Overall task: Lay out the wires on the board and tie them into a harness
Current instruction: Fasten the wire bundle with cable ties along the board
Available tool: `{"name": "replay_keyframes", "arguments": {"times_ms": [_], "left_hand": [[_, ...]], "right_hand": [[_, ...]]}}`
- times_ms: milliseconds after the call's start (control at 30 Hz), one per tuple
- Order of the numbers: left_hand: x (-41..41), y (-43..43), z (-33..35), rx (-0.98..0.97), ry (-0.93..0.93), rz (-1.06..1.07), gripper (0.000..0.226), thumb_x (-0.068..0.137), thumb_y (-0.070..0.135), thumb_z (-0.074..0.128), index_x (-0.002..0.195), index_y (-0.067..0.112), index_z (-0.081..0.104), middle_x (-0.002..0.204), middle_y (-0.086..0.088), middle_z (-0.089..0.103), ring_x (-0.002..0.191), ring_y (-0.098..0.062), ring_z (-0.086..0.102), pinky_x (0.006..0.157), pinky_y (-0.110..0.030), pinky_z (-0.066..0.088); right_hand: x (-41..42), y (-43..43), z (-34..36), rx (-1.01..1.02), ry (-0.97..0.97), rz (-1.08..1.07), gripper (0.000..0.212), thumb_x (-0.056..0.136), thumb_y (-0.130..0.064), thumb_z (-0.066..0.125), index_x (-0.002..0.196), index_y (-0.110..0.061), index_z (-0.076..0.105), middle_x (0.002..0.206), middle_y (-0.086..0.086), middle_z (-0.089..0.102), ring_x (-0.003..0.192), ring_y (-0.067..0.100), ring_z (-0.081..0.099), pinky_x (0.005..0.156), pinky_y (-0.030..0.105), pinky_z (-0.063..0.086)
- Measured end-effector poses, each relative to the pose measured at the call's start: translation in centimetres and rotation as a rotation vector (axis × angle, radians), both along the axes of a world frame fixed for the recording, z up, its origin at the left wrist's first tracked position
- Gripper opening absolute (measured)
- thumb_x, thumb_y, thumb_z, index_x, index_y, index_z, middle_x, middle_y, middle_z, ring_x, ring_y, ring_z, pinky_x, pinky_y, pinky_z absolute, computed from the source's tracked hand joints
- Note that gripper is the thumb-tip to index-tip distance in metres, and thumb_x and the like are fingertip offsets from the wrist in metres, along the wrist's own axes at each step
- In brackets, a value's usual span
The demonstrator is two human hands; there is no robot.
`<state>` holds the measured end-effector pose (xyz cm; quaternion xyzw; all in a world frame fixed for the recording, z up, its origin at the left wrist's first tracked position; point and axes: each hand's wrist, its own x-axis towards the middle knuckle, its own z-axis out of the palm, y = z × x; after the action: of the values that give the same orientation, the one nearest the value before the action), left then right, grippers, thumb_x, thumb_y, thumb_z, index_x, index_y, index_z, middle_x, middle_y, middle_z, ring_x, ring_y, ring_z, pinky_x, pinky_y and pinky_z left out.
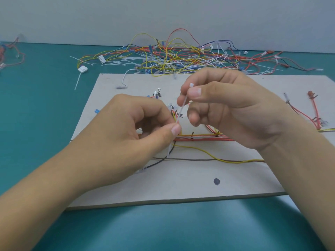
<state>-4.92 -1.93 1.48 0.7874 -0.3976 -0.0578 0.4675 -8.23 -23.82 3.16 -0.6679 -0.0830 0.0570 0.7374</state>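
A pale board [181, 182] lies on the teal table. Red, yellow and orange wires [201, 137] run across its middle as a bundle; a loose yellow wire [213, 156] and a dark wire [190, 159] lie nearer me. My right hand [232, 107] pinches the head end of a white cable tie [183, 104] between thumb and forefinger, above the bundle. My left hand [137, 134] pinches the tie's lower part at the wires; the tie's tail pokes out below my thumb. The tie slants up to the right between both hands.
A large tangle of loose coloured wires, connectors and spare white ties [174, 57] lies behind the board. More red wires [314, 113] sit at the board's right edge, and others [10, 53] at the far left. A dark dot [216, 181] marks the board's near part.
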Motion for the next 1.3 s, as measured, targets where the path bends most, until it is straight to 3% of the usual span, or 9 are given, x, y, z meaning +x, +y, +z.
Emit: {"name": "replay_keyframes", "arguments": {"times_ms": [567, 767, 900, 1033, 1200, 1300], "left_hand": [[0.2, 0.2, -0.1, -0.019, -0.027, 0.054, 0.016, 0.086, 0.033, 0.070, 0.071, 0.027, 0.069, 0.063, -0.005, 0.063, 0.056, -0.019, 0.055, 0.055, -0.025, 0.044], [0.6, 0.2, 0.0, -0.016, -0.134, 0.173, 0.010, 0.087, 0.036, 0.070, 0.079, 0.031, 0.072, 0.069, 0.007, 0.065, 0.059, -0.011, 0.053, 0.055, -0.015, 0.040], [1.4, -0.8, -0.2, 0.069, -0.265, 0.264, 0.009, 0.085, 0.033, 0.067, 0.087, 0.028, 0.074, 0.071, 0.013, 0.063, 0.069, -0.013, 0.054, 0.068, -0.024, 0.043], [1.7, -1.2, -0.6, 0.241, -0.306, 0.257, 0.010, 0.087, 0.033, 0.070, 0.083, 0.027, 0.076, 0.080, 0.009, 0.061, 0.075, -0.012, 0.052, 0.076, -0.037, 0.048], [1.3, -1.7, -0.8, 0.325, -0.269, 0.287, 0.010, 0.088, 0.035, 0.073, 0.083, 0.029, 0.080, 0.087, 0.007, 0.061, 0.083, -0.019, 0.055, 0.082, -0.043, 0.050], [1.6, -1.8, -1.1, 0.317, -0.145, 0.333, 0.008, 0.086, 0.033, 0.074, 0.081, 0.032, 0.080, 0.090, 0.009, 0.062, 0.081, -0.006, 0.053, 0.078, -0.033, 0.048]], "right_hand": [[0.2, -0.9, 0.0, -0.132, -0.039, -0.071, 0.012, 0.087, -0.009, 0.064, 0.088, -0.012, 0.076, 0.086, 0.011, 0.074, 0.063, 0.021, 0.067, 0.064, 0.032, 0.051], [0.1, -1.3, 0.9, -0.170, -0.072, -0.236, 0.020, 0.092, 0.002, 0.061, 0.082, -0.009, 0.074, 0.078, 0.011, 0.074, 0.061, 0.020, 0.069, 0.062, 0.032, 0.056], [-0.1, -2.1, 1.7, -0.349, -0.151, -0.410, 0.017, 0.092, 0.006, 0.061, 0.084, -0.003, 0.074, 0.073, 0.014, 0.073, 0.061, 0.023, 0.070, 0.066, 0.038, 0.062], [-0.2, -2.5, 2.0, -0.477, -0.163, -0.508, 0.014, 0.089, 0.006, 0.064, 0.083, -0.002, 0.074, 0.071, 0.014, 0.074, 0.061, 0.024, 0.071, 0.071, 0.045, 0.063], [0.0, -2.4, 1.4, -0.661, -0.106, -0.535, 0.016, 0.083, 0.004, 0.067, 0.076, -0.008, 0.076, 0.067, 0.010, 0.074, 0.061, 0.020, 0.074, 0.066, 0.036, 0.065], [-0.4, -2.4, 1.1, -0.747, -0.080, -0.476, 0.018, 0.078, 0.002, 0.067, 0.071, -0.012, 0.077, 0.062, 0.007, 0.074, 0.057, 0.015, 0.073, 0.057, 0.024, 0.059]]}}
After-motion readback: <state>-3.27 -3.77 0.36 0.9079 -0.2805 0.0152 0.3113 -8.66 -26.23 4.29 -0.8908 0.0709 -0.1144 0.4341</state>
